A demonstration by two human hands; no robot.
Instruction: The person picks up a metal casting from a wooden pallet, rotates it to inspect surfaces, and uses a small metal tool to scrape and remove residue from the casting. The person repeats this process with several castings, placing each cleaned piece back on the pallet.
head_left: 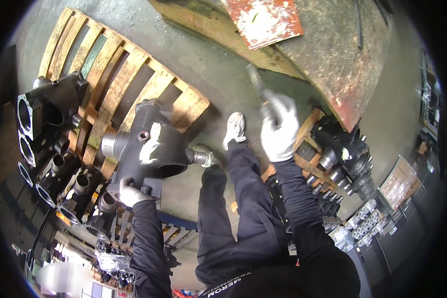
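My left hand [130, 193], in a white glove, is closed on the lower flange of a large black cast housing [149, 134]. The housing has machined steel stubs, a round opening and a smear of white paste [154, 141] on its upper face. My right hand [281, 131], also gloved, is raised away from the housing, with its fingers wrapped round a putty knife [258, 83]. The knife's blade points away from me and is slightly blurred. Beyond it, a red board [292, 27] coated with white paste lies on a worn tabletop [337, 54].
A wooden pallet [109, 84] lies at the left, under the housing. More black castings [49, 107] stand along its left side, and others [340, 144] sit on a pallet at the right. The table's wooden edge [223, 37] juts in ahead. My shoes are on the floor between.
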